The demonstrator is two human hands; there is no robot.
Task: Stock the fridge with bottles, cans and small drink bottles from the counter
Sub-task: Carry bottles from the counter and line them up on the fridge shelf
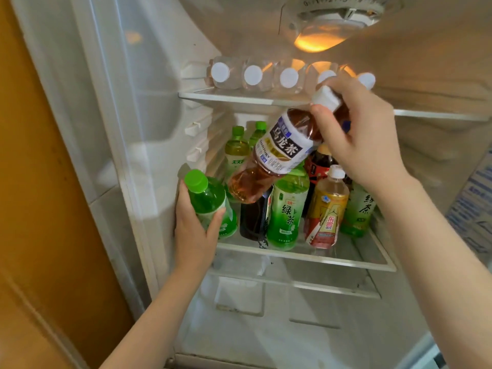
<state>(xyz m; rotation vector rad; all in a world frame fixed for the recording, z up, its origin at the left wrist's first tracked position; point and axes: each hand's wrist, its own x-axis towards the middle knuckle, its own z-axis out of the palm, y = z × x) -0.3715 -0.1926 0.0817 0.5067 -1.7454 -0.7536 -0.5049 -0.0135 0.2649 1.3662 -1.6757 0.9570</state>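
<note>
At shelf front-left, left hand (197,230): wrapped round green bottle (210,206), near upright, cap up.
Right hand (367,145): fingers curled on neck of oolong tea bottle (277,153), held in air over standing bottles (285,209) on middle shelf (346,262).
Tea bottle axis: diagonal, cap up-right, base down-left.
Tip: swing base under cap before lowering, or it likely clips neighbours.
Top shelf: water bottles (253,75) lying down, caps outward.

Standing bottles (286,209) crowd the middle shelf (292,256) — front-right corner bare.

Head-worn view, close into fridge (149,123)
</note>
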